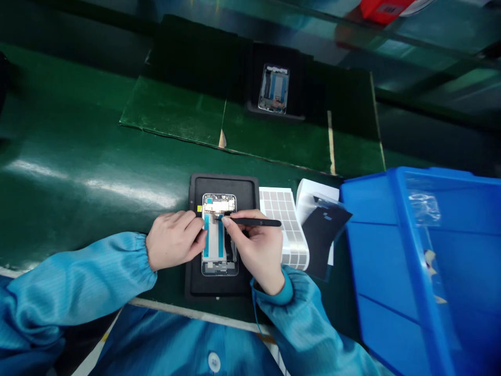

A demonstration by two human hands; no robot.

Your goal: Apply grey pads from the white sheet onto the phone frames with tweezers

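Note:
An opened smartphone [214,237], its circuit board and blue strips exposed, lies in a black tray [246,192] in front of me. My left hand [176,237] is closed at the phone's left edge, its curled fingers and thumb against the frame. Between the thumb and fingers of my right hand [258,245] is a pair of black tweezers [260,222]. Their tips point left and reach the phone just below the circuit board. Whether anything is pinched in the tips is too small to tell. My right fingers hide part of the phone's right side.
Right of the tray lie a sheet of grey square labels [279,203] and a dark sheet [324,235] on white paper. A large blue bin [376,261] stands at the right. On the raised green board behind sits another black tray [293,112] with an opened phone [274,89].

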